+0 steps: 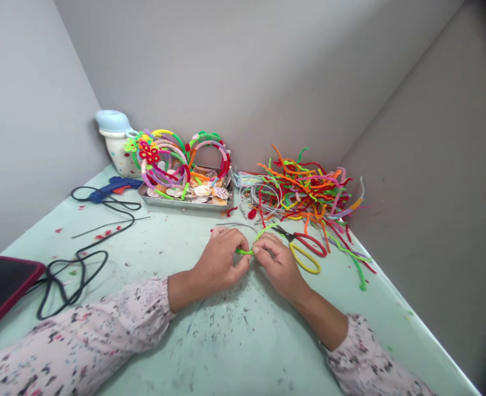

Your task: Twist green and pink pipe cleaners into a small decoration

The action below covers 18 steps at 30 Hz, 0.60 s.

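Between both hands, near the middle of the table, is a bright green fuzzy stem (266, 229). My left hand (223, 257) pinches it between thumb and fingers, with a short green length showing at the fingertips. My right hand (278, 262) grips the same stem close by, the fingertips almost touching those of my left hand. Part of the stem curves up behind my right fingers. A thin grey wire hoop (236, 224) lies just behind the hands; whether the stem is wound on it is hidden. Scissors with red and yellow handles (306, 254) rest right beside my right hand.
A metal tray (185, 204) holds shells and colourful wrapped hoops. Right of it lie wire hoops (267, 198) and a heap of coloured stems (309, 190). At left are a white cup (121, 154), a blue glue gun (113, 187), black cord (80, 258) and a phone (3, 289).
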Each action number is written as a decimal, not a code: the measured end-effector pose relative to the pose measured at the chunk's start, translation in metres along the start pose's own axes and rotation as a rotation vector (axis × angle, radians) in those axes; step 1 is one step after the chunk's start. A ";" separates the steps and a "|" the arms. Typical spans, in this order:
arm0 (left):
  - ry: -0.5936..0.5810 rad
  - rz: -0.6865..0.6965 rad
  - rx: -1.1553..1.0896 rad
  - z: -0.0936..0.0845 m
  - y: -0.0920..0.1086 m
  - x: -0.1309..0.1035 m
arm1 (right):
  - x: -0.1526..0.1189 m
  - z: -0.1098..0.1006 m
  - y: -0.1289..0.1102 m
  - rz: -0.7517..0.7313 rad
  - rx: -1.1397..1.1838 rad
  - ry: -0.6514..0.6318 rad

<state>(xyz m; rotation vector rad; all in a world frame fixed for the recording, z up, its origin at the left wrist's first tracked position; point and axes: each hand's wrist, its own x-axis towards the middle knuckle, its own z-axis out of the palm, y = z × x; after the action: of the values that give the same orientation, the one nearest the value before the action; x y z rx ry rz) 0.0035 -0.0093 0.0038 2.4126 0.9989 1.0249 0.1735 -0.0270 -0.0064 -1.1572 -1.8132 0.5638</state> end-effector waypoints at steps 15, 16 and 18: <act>0.076 -0.146 -0.132 -0.001 -0.002 0.001 | -0.004 0.003 -0.001 -0.146 -0.122 0.203; 0.074 -0.144 -0.140 -0.002 -0.002 0.001 | -0.003 0.003 0.000 -0.155 -0.128 0.199; 0.070 -0.140 -0.156 -0.002 -0.002 0.000 | -0.003 0.002 0.000 -0.171 -0.144 0.192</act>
<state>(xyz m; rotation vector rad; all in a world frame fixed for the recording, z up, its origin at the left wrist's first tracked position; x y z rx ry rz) 0.0014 -0.0079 0.0044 2.1637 1.0533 1.1009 0.1721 -0.0294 -0.0089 -1.0974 -1.7860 0.2184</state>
